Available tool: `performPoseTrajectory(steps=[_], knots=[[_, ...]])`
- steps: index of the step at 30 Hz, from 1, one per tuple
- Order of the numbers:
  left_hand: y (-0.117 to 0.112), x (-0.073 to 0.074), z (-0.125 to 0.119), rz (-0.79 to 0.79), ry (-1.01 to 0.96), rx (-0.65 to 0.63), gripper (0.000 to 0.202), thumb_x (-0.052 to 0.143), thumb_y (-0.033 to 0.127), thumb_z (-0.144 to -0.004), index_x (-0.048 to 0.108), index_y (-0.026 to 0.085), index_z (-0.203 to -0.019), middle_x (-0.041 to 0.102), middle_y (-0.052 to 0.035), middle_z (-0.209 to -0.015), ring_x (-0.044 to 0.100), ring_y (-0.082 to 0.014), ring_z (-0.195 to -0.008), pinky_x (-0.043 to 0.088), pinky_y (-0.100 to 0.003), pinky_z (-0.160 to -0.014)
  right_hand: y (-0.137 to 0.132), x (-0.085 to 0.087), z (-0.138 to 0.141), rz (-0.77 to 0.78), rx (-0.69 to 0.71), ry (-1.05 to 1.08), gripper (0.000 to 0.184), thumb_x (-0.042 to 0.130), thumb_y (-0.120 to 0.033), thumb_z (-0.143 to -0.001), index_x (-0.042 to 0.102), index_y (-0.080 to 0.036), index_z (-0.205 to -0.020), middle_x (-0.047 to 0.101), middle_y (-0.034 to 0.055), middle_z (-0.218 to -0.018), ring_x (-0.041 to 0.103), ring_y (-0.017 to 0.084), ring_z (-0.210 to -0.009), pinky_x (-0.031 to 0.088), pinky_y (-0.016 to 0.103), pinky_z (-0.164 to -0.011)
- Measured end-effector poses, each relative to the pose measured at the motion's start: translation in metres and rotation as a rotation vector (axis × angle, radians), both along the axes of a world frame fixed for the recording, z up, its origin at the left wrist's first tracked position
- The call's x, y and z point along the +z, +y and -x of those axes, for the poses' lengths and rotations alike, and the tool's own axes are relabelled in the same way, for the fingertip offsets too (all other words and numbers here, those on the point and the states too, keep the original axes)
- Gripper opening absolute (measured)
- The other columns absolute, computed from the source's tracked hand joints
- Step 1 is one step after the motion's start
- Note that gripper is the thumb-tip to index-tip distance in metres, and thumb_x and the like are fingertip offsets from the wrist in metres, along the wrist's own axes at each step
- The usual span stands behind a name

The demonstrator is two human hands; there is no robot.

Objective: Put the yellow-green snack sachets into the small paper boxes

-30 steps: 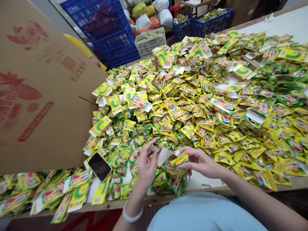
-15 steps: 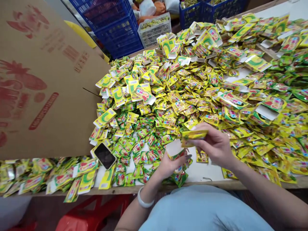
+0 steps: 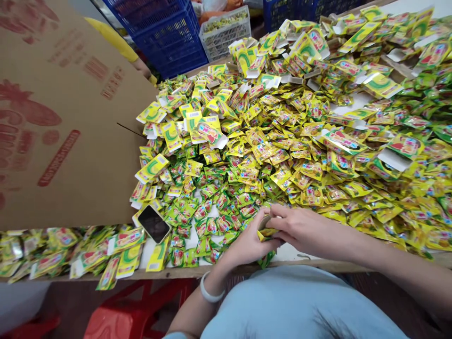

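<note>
My left hand (image 3: 247,245) and my right hand (image 3: 300,228) meet near the table's front edge, both closed around a small yellow-green paper box (image 3: 266,230) with sachets in it. The box is mostly hidden between my fingers. A white bangle sits on my left wrist. Just beyond my hands lies a huge heap of yellow and green sachets (image 3: 282,141) mixed with flat printed cartons.
A dark phone (image 3: 154,224) lies face up at the left of my hands. A big brown cardboard sheet (image 3: 63,122) leans at the left. Blue crates (image 3: 165,33) and a white basket (image 3: 226,33) stand behind the table. A red stool (image 3: 123,315) is below the edge.
My right hand, which held a sachet bundle raised over the heap, has come down to my left hand and the box. The camera tilted slightly downward.
</note>
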State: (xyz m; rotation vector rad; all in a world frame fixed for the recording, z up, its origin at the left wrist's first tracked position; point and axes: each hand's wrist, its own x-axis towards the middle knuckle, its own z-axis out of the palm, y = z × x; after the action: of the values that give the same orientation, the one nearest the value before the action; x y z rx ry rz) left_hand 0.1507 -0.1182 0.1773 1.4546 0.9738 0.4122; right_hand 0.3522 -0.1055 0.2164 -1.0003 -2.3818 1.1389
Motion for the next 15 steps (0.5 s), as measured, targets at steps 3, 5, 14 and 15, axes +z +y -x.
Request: performPoseTrajectory(steps=[3,5,14,15], knots=[[-0.004,0.002,0.003,0.06,0.012,-0.007,0.062,0.066,0.017,-0.078,0.039,0.02,-0.133,0.06,-0.0045,-0.109,0.06,-0.0189,-0.094,0.049,-0.028,-0.08,-0.004,-0.003,-0.005,0.02,-0.008,0.15,0.022,0.053,-0.014,-0.094,0.064,-0.021,-0.112,0.065,0.0061,-0.1,0.064,0.016,-0.084,0.051,0.026,-0.075],[-0.006,0.007,0.004,0.087,0.051,-0.022,0.064,0.066,0.018,-0.079,0.035,0.021,-0.135,0.062,-0.0031,-0.104,0.06,-0.018,-0.088,0.049,-0.029,-0.078,-0.007,-0.013,-0.007,-0.004,-0.024,0.216,0.017,0.049,-0.014,-0.097,0.065,-0.02,-0.102,0.064,0.0055,-0.095,0.063,0.015,-0.083,0.049,0.025,-0.073],[-0.007,0.02,-0.002,0.189,0.052,-0.063,0.079,0.071,0.023,-0.075,0.028,0.022,-0.141,0.064,-0.0036,-0.102,0.063,-0.0208,-0.092,0.049,-0.035,-0.087,-0.02,-0.029,-0.005,0.105,0.057,0.241,0.03,0.041,-0.019,-0.101,0.071,-0.018,-0.097,0.07,0.0073,-0.09,0.066,0.017,-0.08,0.05,0.027,-0.071],[-0.008,0.02,-0.002,0.205,0.039,-0.064,0.08,0.072,0.024,-0.074,0.029,0.021,-0.141,0.064,-0.0045,-0.104,0.063,-0.0214,-0.094,0.049,-0.036,-0.089,-0.021,-0.026,-0.006,0.176,0.087,0.234,0.029,0.043,-0.021,-0.101,0.072,-0.019,-0.1,0.07,0.0077,-0.096,0.067,0.018,-0.087,0.051,0.028,-0.077]])
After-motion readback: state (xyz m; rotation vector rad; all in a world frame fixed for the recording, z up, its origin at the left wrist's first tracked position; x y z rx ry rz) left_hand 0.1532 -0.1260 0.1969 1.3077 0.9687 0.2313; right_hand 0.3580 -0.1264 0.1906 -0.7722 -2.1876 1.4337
